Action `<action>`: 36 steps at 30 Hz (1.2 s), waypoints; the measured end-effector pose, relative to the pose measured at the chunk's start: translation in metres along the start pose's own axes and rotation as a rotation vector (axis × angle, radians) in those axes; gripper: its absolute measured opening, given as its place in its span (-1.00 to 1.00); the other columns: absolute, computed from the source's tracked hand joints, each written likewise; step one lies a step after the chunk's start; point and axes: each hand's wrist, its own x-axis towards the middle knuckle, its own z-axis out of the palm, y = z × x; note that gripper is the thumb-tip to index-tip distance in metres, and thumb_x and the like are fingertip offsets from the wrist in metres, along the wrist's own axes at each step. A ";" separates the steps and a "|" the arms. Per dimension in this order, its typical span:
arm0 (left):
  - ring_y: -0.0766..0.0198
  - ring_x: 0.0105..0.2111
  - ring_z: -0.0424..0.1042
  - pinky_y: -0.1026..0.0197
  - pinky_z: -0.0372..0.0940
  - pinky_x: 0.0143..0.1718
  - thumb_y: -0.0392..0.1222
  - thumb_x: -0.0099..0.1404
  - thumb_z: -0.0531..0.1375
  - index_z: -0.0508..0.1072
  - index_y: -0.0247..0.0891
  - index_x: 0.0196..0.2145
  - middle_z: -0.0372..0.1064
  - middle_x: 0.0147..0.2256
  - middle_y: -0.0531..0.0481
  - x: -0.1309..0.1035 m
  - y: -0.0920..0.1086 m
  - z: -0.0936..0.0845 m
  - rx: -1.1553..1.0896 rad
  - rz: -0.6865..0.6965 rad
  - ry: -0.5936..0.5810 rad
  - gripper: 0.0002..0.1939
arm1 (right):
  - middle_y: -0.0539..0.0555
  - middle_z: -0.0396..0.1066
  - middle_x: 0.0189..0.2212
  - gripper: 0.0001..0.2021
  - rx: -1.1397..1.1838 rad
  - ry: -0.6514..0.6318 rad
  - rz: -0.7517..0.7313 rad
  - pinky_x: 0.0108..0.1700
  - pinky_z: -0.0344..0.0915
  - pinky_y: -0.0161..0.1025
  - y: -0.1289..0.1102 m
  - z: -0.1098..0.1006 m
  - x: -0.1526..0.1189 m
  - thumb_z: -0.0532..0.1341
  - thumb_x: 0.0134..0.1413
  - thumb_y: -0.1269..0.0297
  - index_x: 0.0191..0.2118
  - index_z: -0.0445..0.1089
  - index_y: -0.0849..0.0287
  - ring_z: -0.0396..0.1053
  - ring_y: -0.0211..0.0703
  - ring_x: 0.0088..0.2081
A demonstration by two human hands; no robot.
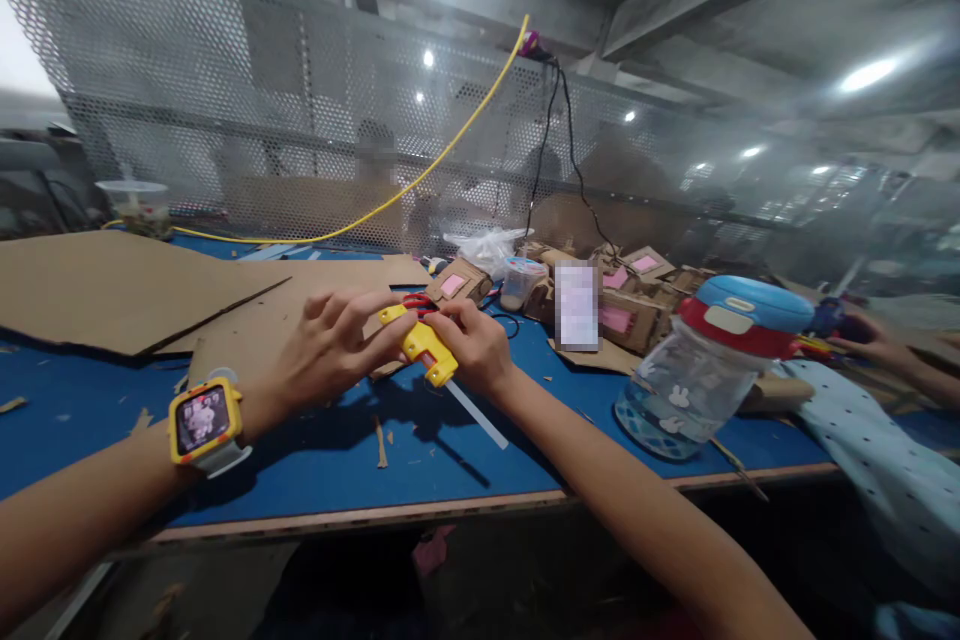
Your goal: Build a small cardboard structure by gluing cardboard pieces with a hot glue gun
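A yellow hot glue gun [431, 352] is held above the blue table, with a white glue stick [478, 416] jutting out of its rear end toward me. My right hand [480, 352] is closed around its right side, thumb and fingers curled near the handle. My left hand [337, 345], below a wrist with a yellow watch [204, 422], touches the gun's left end with thumb and fingertips. The gun's nozzle and trigger are hidden by the hands. Just behind the gun is a cardboard piece with a pink patch [457, 284].
Large cardboard sheets [97, 285] lie on the blue table [330, 480] at left. A water bottle [686, 380] stands right of my right arm. Behind are a plastic cup [521, 285] and cardboard pieces [637, 315]. A person's hand [870, 345] is at far right.
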 end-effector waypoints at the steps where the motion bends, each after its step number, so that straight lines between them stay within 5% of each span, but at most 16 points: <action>1: 0.05 -0.03 0.45 0.04 0.25 -0.01 -0.22 0.45 0.21 0.35 -0.11 0.19 0.50 0.01 -0.16 -0.001 0.001 0.003 -0.004 -0.001 -0.012 -0.61 | 0.14 0.52 -0.23 -0.77 -0.002 -0.003 -0.019 -0.31 0.27 -0.32 0.001 0.000 -0.001 0.17 0.40 0.30 -0.08 0.59 0.17 0.40 -0.19 -0.30; 6: 0.04 0.00 0.42 0.03 0.23 0.04 -0.25 0.44 0.19 0.37 -0.13 0.18 0.51 -0.01 -0.15 -0.002 0.001 0.008 -0.060 0.041 -0.024 -0.62 | 0.09 0.51 -0.29 -0.75 -0.017 -0.020 -0.051 -0.32 0.22 -0.32 0.003 0.001 -0.001 0.12 0.43 0.36 -0.09 0.59 0.13 0.38 -0.23 -0.32; 13: 0.14 -0.14 0.45 0.10 0.22 -0.08 -0.34 0.44 0.17 0.50 -0.11 -0.18 0.55 -0.18 -0.01 0.001 0.001 -0.006 -0.060 0.062 -0.034 -0.85 | 0.10 0.52 -0.25 -0.72 -0.037 -0.032 -0.034 -0.33 0.20 -0.32 0.001 0.001 -0.002 0.10 0.44 0.35 -0.10 0.59 0.14 0.36 -0.22 -0.32; 16: 0.12 -0.13 0.44 0.09 0.24 -0.07 -0.29 0.45 0.18 0.50 -0.15 -0.06 0.54 -0.11 -0.08 -0.002 0.002 0.001 -0.091 0.020 -0.018 -0.84 | 0.13 0.52 -0.23 -0.73 -0.039 -0.033 -0.028 -0.32 0.22 -0.30 0.002 0.001 -0.003 0.11 0.44 0.33 -0.06 0.59 0.15 0.36 -0.20 -0.31; 21: 0.06 -0.02 0.41 0.05 0.26 0.03 -0.30 0.40 0.19 0.38 -0.09 0.23 0.51 0.00 -0.12 -0.007 0.003 0.011 -0.179 0.021 -0.057 -0.53 | 0.09 0.50 -0.28 -0.75 -0.012 -0.052 -0.052 -0.32 0.20 -0.31 0.002 0.003 -0.004 0.13 0.41 0.38 -0.11 0.59 0.12 0.36 -0.23 -0.33; 27: 0.12 -0.16 0.42 0.11 0.28 -0.08 -0.33 0.43 0.16 0.53 -0.20 -0.09 0.54 -0.21 -0.07 -0.002 0.004 0.000 -0.116 0.074 -0.008 -0.82 | 0.09 0.50 -0.29 -0.80 -0.004 -0.026 -0.067 -0.35 0.16 -0.31 0.002 0.003 -0.003 0.18 0.38 0.39 -0.11 0.59 0.16 0.33 -0.23 -0.36; 30: 0.16 -0.21 0.43 0.13 0.26 -0.13 -0.39 0.43 0.13 0.53 -0.17 -0.26 0.54 -0.26 -0.01 0.000 0.005 -0.005 -0.108 0.098 0.025 -0.79 | 0.11 0.51 -0.26 -0.79 -0.018 -0.008 -0.061 -0.35 0.17 -0.31 0.002 0.002 -0.003 0.17 0.39 0.39 -0.09 0.59 0.16 0.32 -0.22 -0.36; 36: 0.15 -0.14 0.46 0.11 0.26 -0.07 -0.33 0.47 0.14 0.51 -0.15 -0.03 0.56 -0.17 -0.04 0.000 0.004 -0.006 -0.096 0.073 0.061 -0.79 | 0.11 0.51 -0.26 -0.76 -0.077 0.023 -0.057 -0.33 0.22 -0.31 0.004 0.000 -0.003 0.15 0.42 0.26 -0.05 0.59 0.14 0.33 -0.20 -0.35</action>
